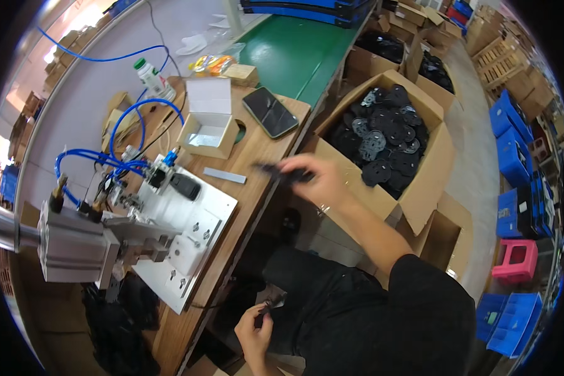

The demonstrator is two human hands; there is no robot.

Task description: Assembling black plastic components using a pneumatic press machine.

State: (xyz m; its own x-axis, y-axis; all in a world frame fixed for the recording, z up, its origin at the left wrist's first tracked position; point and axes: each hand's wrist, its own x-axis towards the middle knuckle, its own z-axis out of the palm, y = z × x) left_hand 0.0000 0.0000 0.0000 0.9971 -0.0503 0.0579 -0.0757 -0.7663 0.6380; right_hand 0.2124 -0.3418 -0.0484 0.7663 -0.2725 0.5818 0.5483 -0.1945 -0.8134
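Observation:
My right hand [319,180] is raised over the bench's front edge, its fingers closed on a black part [282,172]. Motion blurs that part, so its shape is unclear. Low in front of my lap, my left hand [254,332] pinches a small dark piece [269,303], too small to name. To the left of my right hand, a flat metal strip [225,175] lies on the wooden bench top [266,153]. Beyond it a pneumatic fixture [188,250] with a white metal plate carries a black block [185,186] near its far end.
Right of the bench, an open carton [435,169] holds many black round plastic parts [382,138]. A phone [270,112], an open small white box [208,141] and a bottle [151,78] stand farther back. Blue air hoses [116,160] loop over the fixture. A pink stool [515,261] is far right.

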